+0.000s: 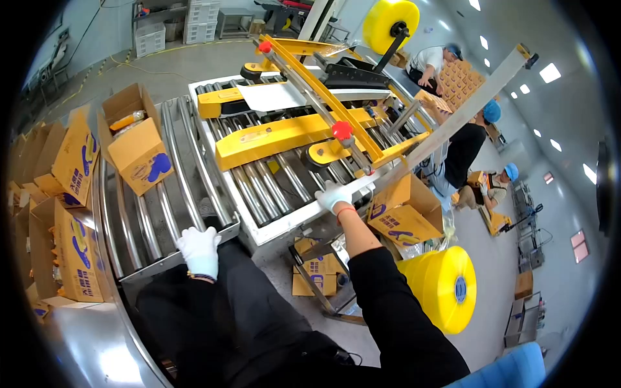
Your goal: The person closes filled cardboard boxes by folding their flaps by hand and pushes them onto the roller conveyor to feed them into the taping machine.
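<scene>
My left hand point(198, 251), in a white glove, lies with fingers spread on the near rail of the roller conveyor point(152, 262). My right hand point(333, 195), gloved too, rests on the white frame of the carton sealing machine point(275, 234), its fingers apart. Neither hand holds anything. An upright cardboard box point(138, 154) with open flaps stands on the conveyor rollers, orange-and-white packs visible inside. Yellow guide rails point(278, 137) run along the machine's rollers, with red knobs point(341, 130) on the crossbar above.
Open boxes point(77, 252) crowd the left side beside a shiny metal surface point(97, 346). At right are another open box point(407, 213) and a yellow tape roll point(440, 288). A second yellow roll point(390, 26) sits atop the machine. Several co-workers point(427, 68) are beyond it.
</scene>
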The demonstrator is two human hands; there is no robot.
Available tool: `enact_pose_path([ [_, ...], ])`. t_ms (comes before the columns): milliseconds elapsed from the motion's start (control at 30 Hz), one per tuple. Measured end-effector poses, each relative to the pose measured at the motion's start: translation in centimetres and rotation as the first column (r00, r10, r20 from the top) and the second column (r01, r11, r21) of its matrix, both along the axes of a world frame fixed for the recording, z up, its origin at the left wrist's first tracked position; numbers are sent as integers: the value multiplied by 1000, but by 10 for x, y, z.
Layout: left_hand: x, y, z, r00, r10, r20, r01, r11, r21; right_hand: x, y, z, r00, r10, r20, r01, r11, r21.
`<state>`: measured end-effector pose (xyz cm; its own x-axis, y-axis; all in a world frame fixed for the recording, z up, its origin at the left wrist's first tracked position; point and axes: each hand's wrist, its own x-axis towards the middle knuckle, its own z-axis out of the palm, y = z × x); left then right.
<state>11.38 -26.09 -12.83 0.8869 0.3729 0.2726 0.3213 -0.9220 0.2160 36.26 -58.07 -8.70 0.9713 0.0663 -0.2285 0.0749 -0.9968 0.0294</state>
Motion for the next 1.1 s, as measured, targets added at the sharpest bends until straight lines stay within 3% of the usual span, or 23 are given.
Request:
enact_pose_path([
  [67, 1, -4, 2, 998, 25, -56, -22, 998, 50, 5, -1, 0, 998, 70, 5, -69, 994, -83],
  [167, 3, -3, 1, 997, 28, -74, -23, 997, 75, 7, -4, 10, 992, 117, -47, -119, 992, -43],
  [467, 4, -3, 4, 999, -1, -42, 4, 998, 66, 9, 1, -6, 989, 103, 104, -95, 993, -73],
  [700, 3, 1, 0, 997, -66, -35, 65, 998, -9, 7, 3, 1, 999, 52, 14, -50, 996, -74],
  [767, 8, 4, -7, 991, -58, -124, 59, 998, 2, 5, 3, 5, 998, 49, 39, -44, 991, -123],
  [900, -8, 4, 16, 998, -21, -54, 23, 999, 44, -5, -5, -3, 965, 159, 207, -167, 986, 18],
  [933, -12, 7, 13, 998, -31, -49, 33, 998, 45, -8, -7, -13, 928, 164, 335, -188, 981, 42],
  [1000, -10, 7, 8, 1000, -23, -19, 24, 997, 73, -10, -5, -14, 919, 191, 345, -206, 978, 8],
  [1100, -1, 7, 11, 974, 44, -222, -25, 996, 84, -7, -3, -17, 914, 179, 364, -207, 978, 40],
])
